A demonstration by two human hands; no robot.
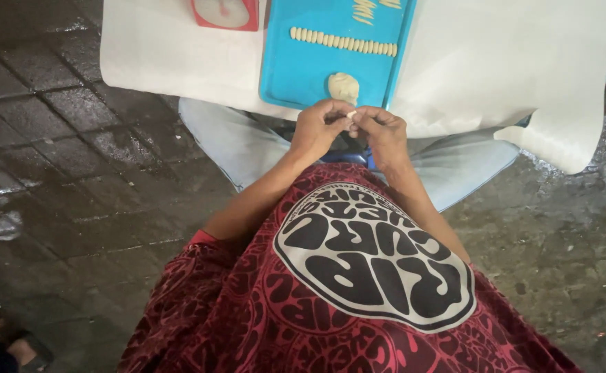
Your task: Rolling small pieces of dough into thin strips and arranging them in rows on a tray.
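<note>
Pinching a pale dough bit (350,114) — both hands, left hand (320,129) and right hand (384,131).

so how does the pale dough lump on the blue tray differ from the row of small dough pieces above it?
The pale rounded dough lump is one unshaped mass; the row of small pale dough pieces is many little oblong bits set side by side. The lump sits at the near edge of the blue plastic tray, close to both hands; the row lies farther up, running across the tray. Both share the same pale cream colour and rest on that tray.
</note>
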